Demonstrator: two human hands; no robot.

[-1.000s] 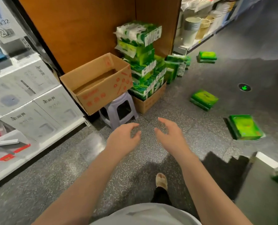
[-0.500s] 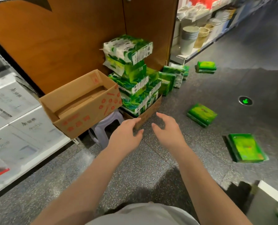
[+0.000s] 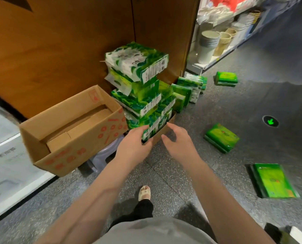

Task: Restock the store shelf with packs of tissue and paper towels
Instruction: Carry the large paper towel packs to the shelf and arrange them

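Observation:
A leaning stack of green tissue packs (image 3: 139, 88) stands in a low cardboard tray (image 3: 161, 133) against the wooden panel. My left hand (image 3: 133, 144) and my right hand (image 3: 179, 140) reach out side by side just in front of the tray, fingers relaxed and spread, holding nothing. The left fingertips overlap the lowest pack's front edge; whether they touch it I cannot tell. More green packs lie loose on the floor: one (image 3: 221, 137) right of my right hand, one (image 3: 273, 180) nearer me, one (image 3: 226, 78) by the far shelf.
An open brown carton (image 3: 72, 143) sits on a pale plastic stool (image 3: 102, 155) left of the stack. White boxed goods (image 3: 4, 155) fill the low shelf at left. Cups (image 3: 208, 44) stand on a shelf at back right. My foot (image 3: 144, 192) is on the speckled floor.
I have stepped closer to the stack. Both hands have moved forward and now reach the front of the cardboard tray, still empty.

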